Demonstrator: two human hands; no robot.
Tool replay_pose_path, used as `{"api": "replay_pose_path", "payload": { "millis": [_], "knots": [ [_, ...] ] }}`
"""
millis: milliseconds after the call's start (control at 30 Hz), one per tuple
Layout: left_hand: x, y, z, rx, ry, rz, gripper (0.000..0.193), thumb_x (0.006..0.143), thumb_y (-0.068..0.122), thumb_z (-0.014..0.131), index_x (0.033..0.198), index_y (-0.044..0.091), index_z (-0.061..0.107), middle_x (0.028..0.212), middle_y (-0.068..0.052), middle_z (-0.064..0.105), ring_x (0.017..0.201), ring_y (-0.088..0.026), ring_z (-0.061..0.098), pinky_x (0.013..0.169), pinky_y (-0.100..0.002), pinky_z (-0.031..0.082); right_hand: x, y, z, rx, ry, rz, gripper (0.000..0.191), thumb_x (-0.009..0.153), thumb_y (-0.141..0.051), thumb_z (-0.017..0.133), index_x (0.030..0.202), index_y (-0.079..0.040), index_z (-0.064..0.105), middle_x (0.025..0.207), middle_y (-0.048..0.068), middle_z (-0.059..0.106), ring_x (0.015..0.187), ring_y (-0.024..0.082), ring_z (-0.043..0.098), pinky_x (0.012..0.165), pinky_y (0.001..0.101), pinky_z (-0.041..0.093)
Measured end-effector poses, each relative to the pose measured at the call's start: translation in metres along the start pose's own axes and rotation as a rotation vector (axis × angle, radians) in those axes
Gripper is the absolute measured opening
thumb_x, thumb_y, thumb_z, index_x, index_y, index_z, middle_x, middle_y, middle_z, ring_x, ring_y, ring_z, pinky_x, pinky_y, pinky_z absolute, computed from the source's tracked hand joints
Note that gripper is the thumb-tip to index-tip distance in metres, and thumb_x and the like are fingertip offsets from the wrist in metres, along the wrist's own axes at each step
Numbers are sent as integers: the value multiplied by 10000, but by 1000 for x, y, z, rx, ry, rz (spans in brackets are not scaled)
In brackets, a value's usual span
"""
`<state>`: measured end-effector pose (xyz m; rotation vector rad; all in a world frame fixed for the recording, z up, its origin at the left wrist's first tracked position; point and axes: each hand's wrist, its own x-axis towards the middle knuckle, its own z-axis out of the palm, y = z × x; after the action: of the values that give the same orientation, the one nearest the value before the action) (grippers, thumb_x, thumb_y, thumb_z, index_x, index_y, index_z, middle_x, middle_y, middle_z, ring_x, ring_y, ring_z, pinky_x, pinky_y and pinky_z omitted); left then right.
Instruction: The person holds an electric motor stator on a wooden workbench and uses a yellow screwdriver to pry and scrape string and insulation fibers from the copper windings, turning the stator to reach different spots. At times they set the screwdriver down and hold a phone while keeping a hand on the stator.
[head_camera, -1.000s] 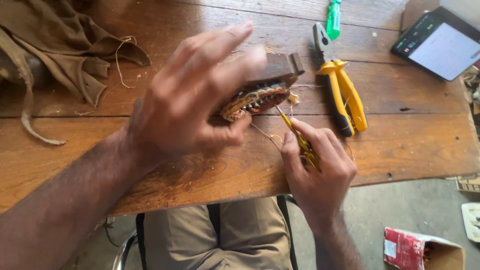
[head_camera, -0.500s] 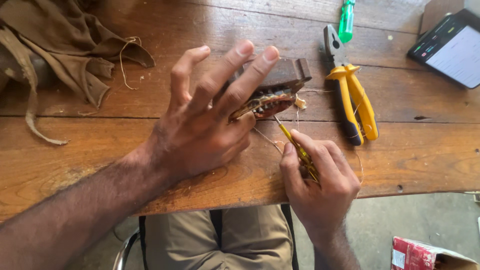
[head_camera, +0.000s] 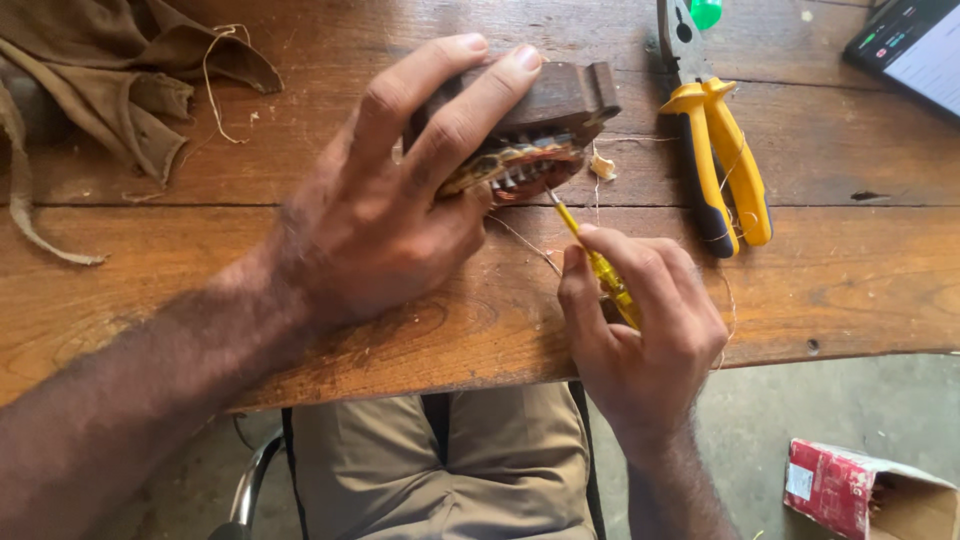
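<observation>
Brown and blocky, the small motor part sits under my left hand, fingers spread over its top and pressing it down on the wooden table, its copper-wound face turned toward me. Just below and right of that hand, my right hand is closed around the yellow screwdriver, pinching the shaft between thumb and forefinger, with the tip touching the lower edge of the windings. I judge this to be the picking or prying stage, working loose thin wire from the slots; a few fine strands trail out between my hands. The next move, I think, calls for a steady left-hand hold and a light, shallow lever from the tip. Beyond my right hand lie yellow-handled pliers; beyond my left, a brown cloth.
</observation>
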<state>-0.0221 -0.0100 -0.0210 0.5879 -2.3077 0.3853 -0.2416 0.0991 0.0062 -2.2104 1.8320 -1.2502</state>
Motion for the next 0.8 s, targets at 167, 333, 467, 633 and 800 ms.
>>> {"api": "replay_pose_path", "payload": {
  "millis": [167,333,467,633,800],
  "knots": [
    [-19,-29,-14,105,-26,70,55,942,-2,723,957,-54,719,1544,-168,373,1430,-282,317,1147,-368,546,-9,-1,0,11,16,7,203,1001,3,785,1182,-45,707,1026,100,735,855,183,710,760,307,576],
    [-27,-42,-49,188,-95,56,70,875,51,752,918,1,728,1524,-184,413,1418,-321,336,1070,-347,554,-12,-9,-2,-19,20,-43,211,1005,-4,786,1196,-46,708,1011,106,735,886,198,716,782,315,578],
    [-28,-52,-64,153,-69,54,96,871,39,763,950,-7,733,1525,-164,407,1397,-297,347,1117,-371,513,-8,-10,-3,-22,10,-46,215,982,-6,784,1182,-44,713,1018,110,727,864,208,712,772,326,573],
    [-38,-62,-66,96,10,43,100,846,37,749,922,-23,725,1557,-183,447,1445,-333,394,1190,-424,507,1,-16,0,-25,-72,-127,224,951,-21,795,1159,-55,720,996,106,729,820,179,726,718,305,587],
    [-42,-71,-69,103,52,83,99,878,18,749,918,-66,715,1529,-191,488,1444,-349,431,1159,-451,527,65,-23,11,27,-153,-646,246,918,-1,818,1144,-55,739,878,75,734,718,136,697,596,284,553]
  ]
}}
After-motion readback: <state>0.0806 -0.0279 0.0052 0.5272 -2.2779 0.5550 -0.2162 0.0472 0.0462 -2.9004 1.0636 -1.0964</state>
